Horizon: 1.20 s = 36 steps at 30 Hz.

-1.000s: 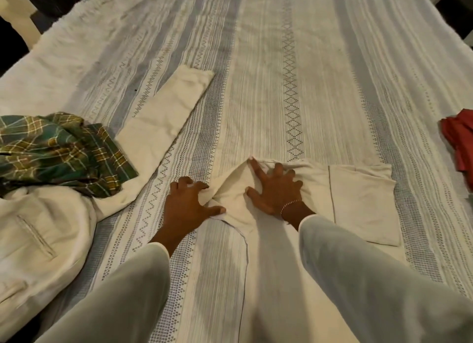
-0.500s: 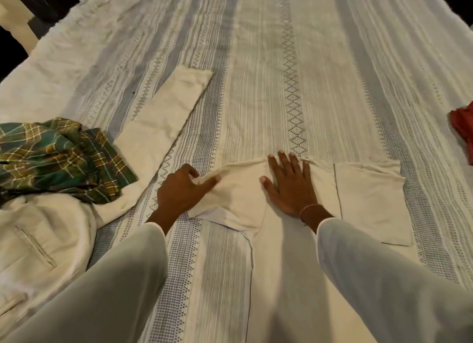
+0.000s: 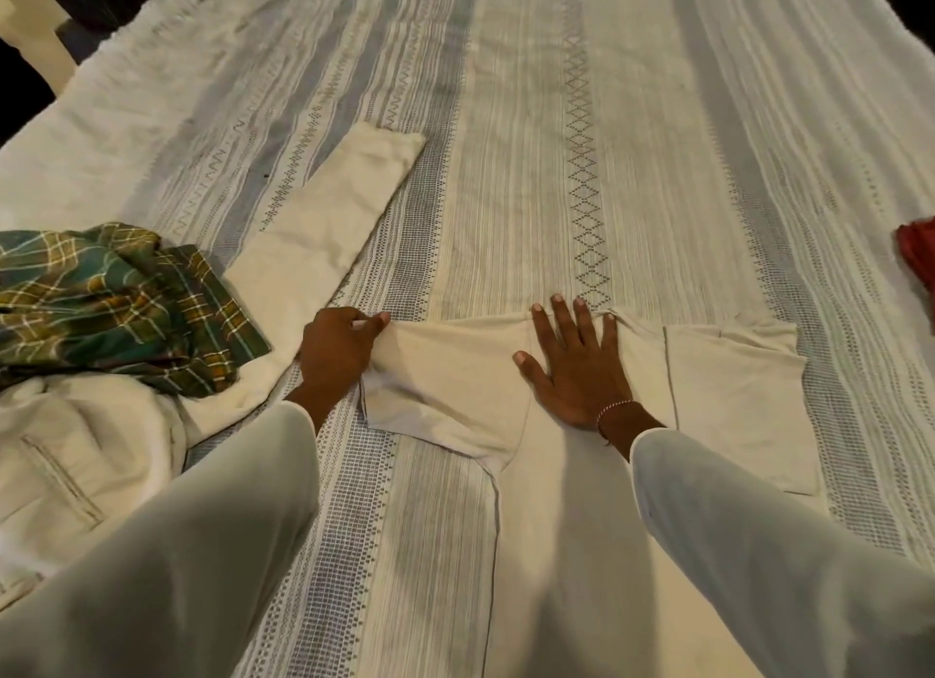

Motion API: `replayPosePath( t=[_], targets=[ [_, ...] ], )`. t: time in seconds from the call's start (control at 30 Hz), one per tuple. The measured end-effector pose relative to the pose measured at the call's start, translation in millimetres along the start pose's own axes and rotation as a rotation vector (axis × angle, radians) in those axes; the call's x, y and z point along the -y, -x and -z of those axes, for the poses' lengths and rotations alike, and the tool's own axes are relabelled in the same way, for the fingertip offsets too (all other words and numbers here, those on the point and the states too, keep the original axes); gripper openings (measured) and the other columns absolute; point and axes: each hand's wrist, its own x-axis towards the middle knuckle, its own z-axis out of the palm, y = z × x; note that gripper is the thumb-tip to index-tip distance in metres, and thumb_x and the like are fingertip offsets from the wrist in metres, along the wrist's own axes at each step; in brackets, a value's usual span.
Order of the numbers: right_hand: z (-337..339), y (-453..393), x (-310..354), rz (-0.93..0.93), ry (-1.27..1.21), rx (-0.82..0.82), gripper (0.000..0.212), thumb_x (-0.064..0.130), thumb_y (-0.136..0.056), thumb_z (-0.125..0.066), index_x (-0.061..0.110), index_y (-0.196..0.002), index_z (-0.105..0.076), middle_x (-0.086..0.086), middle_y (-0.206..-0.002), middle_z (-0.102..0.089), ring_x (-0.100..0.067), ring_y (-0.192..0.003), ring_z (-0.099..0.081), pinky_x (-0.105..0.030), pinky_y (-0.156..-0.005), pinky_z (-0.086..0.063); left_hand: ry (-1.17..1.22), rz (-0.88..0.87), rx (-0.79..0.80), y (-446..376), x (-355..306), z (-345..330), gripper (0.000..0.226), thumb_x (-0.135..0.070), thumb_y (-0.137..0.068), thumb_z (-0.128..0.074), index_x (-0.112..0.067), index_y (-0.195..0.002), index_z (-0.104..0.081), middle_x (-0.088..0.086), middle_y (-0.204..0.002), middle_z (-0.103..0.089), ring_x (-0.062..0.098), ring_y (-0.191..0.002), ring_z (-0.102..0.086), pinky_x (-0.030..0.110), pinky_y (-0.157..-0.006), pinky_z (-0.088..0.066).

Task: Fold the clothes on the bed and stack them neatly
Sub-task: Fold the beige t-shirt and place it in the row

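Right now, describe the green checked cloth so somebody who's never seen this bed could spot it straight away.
Start at the striped bedspread and go to its left edge, beside the left hand. There the green plaid cloth lies crumpled on the cream trousers. It is the only dark, checked piece; its neighbours are plain cream, and the red cloth lies at the far right.

You have the shirt [image 3: 571,500] spread on the bed [image 3: 657,146] straight in front of you, its left sleeve [image 3: 445,379] lying out to the left and its right sleeve [image 3: 733,404] out to the right. Your right hand [image 3: 577,374] lies on the shirt between the two sleeves, and your left hand [image 3: 336,359] is at the left sleeve's outer end. To your left, the trousers [image 3: 91,450] lie with one leg [image 3: 334,222] stretched away from you and the checked cloth [image 3: 111,303] on top, while the bunched garment [image 3: 918,252] sits at the bed's far right edge, well apart from the shirt.
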Motion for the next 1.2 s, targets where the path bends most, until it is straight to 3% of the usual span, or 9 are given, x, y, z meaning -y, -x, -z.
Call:
replayPosePath(
  t=[0.23,0.3,0.4,0.5,0.57,0.67,0.9,1.03,1.2],
  targets=[
    [-0.5,-0.2,12.1,-0.062,0.087,-0.047,0.075,0.063,-0.099,-0.013,0.021,-0.161,-0.016,-0.014,-0.168,-0.010,-0.041,-0.154,-0.004,-0.069,-0.117,-0.001,0.061,0.293,0.097,-2.2,4.5,8.2,0.078,-0.081,-0.070,-0.068,-0.003,-0.061,-0.067,0.009,-0.051,-0.067,0.024,-0.051,-0.066,0.028,-0.059,-0.052],
    [9.1,12.4,37.7,-0.021,0.034,-0.231,0.067,0.055,-0.103,-0.027,0.013,-0.156,-0.032,-0.019,-0.164,-0.024,-0.044,-0.150,-0.019,-0.068,-0.117,-0.015,0.242,0.383,0.131,-1.1,6.1,12.7,0.064,-0.061,-0.073,-0.081,0.001,-0.070,-0.067,0.014,-0.059,-0.067,0.022,-0.048,-0.062,0.028,-0.051,-0.052],
    [25.1,43.6,100.8,0.360,-0.275,-0.374,0.044,0.049,-0.101,-0.050,0.015,-0.125,-0.061,-0.010,-0.128,-0.060,-0.028,-0.117,-0.053,-0.047,-0.097,-0.046,0.312,0.438,0.180,0.0,6.6,15.6,0.029,-0.020,-0.085,-0.080,0.005,-0.083,-0.066,0.018,-0.063,-0.060,0.019,-0.041,-0.054,0.023,-0.042,-0.046],
    [14.7,62.6,153.8,0.543,-0.214,-0.245,0.033,0.045,-0.091,-0.060,0.017,-0.108,-0.066,-0.003,-0.101,-0.062,-0.022,-0.094,-0.053,-0.039,-0.079,-0.046,0.363,0.434,0.142,1.6,8.6,9.7,0.017,-0.007,-0.087,-0.075,0.002,-0.076,-0.065,0.019,-0.074,-0.063,0.022,-0.055,-0.061,0.028,-0.056,-0.055],
    [4.2,59.9,168.9,0.483,-0.165,-0.272,0.021,0.034,-0.088,-0.066,0.016,-0.098,-0.068,-0.003,-0.093,-0.062,-0.024,-0.088,-0.055,-0.039,-0.077,-0.046,0.410,0.413,0.115,0.0,11.2,9.0,0.015,-0.008,-0.089,-0.073,-0.003,-0.077,-0.065,0.021,-0.084,-0.067,0.027,-0.069,-0.064,0.037,-0.070,-0.059],
    [-1.4,60.2,174.5,0.443,-0.139,-0.348,0.004,0.018,-0.088,-0.068,0.015,-0.091,-0.068,-0.002,-0.084,-0.061,-0.022,-0.077,-0.055,-0.037,-0.074,-0.044,0.423,0.362,0.087,0.1,12.9,8.5,0.013,-0.013,-0.094,-0.069,-0.004,-0.085,-0.065,0.022,-0.092,-0.068,0.031,-0.076,-0.067,0.042,-0.070,-0.062],
    [-8.8,63.6,177.5,0.269,-0.190,-0.301,0.019,0.032,-0.090,-0.070,0.019,-0.103,-0.065,-0.002,-0.094,-0.063,-0.022,-0.082,-0.057,-0.038,-0.074,-0.048,0.316,0.202,0.066,7.3,15.4,-0.1,0.014,-0.031,-0.096,-0.063,-0.019,-0.089,-0.060,0.014,-0.100,-0.067,0.036,-0.091,-0.068,0.058,-0.069,-0.061],
    [-4.2,64.4,189.3,0.320,-0.259,-0.317,0.010,0.026,-0.090,-0.072,0.018,-0.095,-0.070,-0.001,-0.086,-0.064,-0.020,-0.076,-0.059,-0.034,-0.072,-0.046,0.072,0.080,-0.020,11.6,15.1,-5.3,0.015,-0.021,-0.102,-0.055,-0.009,-0.106,-0.061,0.013,-0.111,-0.067,0.033,-0.103,-0.062,0.032,-0.083,-0.044],
    [-12.4,75.2,188.1,0.339,-0.351,-0.197,0.024,0.032,-0.088,-0.074,0.020,-0.108,-0.072,-0.002,-0.098,-0.069,-0.021,-0.088,-0.063,-0.036,-0.078,-0.049,-0.077,0.075,-0.123,16.8,19.1,-15.3,0.011,-0.019,-0.101,-0.053,-0.013,-0.108,-0.058,0.016,-0.113,-0.068,0.038,-0.108,-0.061,0.043,-0.089,-0.047]
  ],
)
